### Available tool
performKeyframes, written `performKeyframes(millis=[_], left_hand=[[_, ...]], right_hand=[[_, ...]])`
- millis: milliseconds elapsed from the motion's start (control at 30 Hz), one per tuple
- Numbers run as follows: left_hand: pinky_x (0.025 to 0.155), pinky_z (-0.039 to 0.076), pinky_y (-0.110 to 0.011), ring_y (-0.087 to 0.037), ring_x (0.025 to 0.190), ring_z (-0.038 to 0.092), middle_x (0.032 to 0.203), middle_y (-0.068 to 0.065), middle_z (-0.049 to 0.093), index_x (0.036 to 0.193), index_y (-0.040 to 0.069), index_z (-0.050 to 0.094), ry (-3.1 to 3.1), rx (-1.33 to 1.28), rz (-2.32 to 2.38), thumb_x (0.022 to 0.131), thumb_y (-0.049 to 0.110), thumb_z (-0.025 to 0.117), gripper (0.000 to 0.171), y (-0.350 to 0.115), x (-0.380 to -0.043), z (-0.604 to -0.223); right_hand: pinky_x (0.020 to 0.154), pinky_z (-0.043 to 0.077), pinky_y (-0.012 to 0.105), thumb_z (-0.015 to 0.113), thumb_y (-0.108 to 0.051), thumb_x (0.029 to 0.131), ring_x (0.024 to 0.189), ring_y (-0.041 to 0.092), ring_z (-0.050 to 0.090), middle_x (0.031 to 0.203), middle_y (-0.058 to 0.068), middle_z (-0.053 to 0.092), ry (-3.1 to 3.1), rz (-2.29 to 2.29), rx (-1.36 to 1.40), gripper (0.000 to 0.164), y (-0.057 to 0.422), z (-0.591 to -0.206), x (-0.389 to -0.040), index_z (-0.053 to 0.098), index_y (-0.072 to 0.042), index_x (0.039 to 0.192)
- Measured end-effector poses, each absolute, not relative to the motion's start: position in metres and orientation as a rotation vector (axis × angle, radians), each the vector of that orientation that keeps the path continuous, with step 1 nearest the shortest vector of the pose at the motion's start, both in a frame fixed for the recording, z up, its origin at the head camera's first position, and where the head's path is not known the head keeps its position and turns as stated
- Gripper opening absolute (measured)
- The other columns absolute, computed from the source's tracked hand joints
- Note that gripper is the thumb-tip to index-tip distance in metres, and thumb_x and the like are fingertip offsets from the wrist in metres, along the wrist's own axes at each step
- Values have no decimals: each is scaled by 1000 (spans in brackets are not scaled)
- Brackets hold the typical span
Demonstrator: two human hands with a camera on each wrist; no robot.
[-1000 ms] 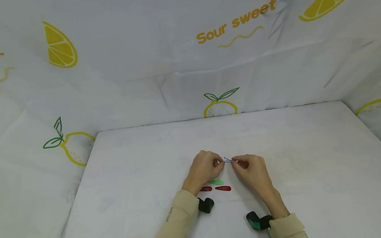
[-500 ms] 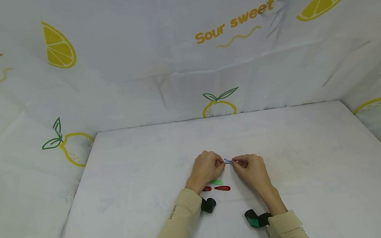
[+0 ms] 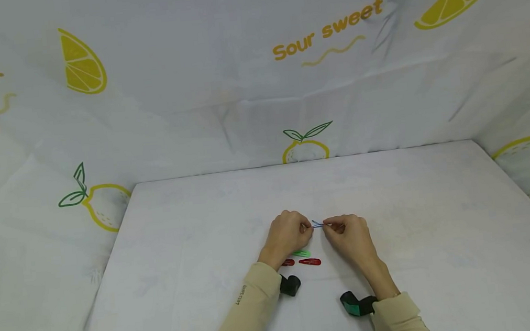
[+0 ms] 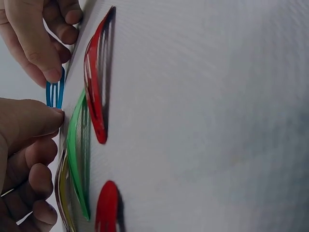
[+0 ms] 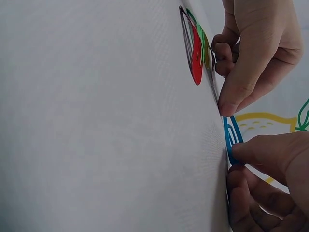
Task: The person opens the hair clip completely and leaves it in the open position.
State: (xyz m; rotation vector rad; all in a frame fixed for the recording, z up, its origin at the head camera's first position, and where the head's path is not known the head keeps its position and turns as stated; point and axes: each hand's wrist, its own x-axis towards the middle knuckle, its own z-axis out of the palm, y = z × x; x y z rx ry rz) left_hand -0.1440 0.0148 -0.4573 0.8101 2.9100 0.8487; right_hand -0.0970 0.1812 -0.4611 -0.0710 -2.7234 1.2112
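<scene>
A blue snap hair clip is stretched between my two hands, its arms spread apart in the head view. My left hand pinches one end between thumb and finger. The opposite end sits between the thumb and fingers of my right hand. In both wrist views the blue hair clip shows slots along its middle, with its ends covered by fingertips. Below my left hand lie a green hair clip and two red hair clips, one partly covered by the left wrist.
Beside the green clip, a yellowish hair clip shows in the left wrist view; my left hand covers it from above. Dark wrist cameras stick out from both sleeves. A white table meets a lemon-printed cloth behind.
My left forearm has shifted slightly to the right since the first frame. Both hands keep pinching the blue hair clip in nearly the same spot; the clips on the table lie as before.
</scene>
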Motion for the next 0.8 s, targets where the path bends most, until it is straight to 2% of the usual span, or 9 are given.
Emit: performKeyframes(millis=[267,533,800], left_hand=[[58,37,-13,-2,62,52,73,2,73,94,10,84,2899,813,850,90,17,74,12,10,-144,-454],[60,37,-16,-2,61,48,65,4,65,97,11,83,2889,784,867,91,17,73,14,-6,-150,-452],[61,40,-18,-4,62,49,66,3,65,97,10,83,2874,743,933,89,17,73,14,-26,-155,-449]], right_hand=[[58,48,18,74,1,85,64,14,63,76,14,74,-2707,1206,-51,17,180,-458,-96,79,5,101],[61,51,18,77,-1,85,64,15,65,75,12,73,-2674,1200,20,14,170,-450,-97,80,3,99],[61,49,18,77,-3,86,63,12,62,77,12,74,-2738,1250,31,15,157,-450,-101,80,3,100]])
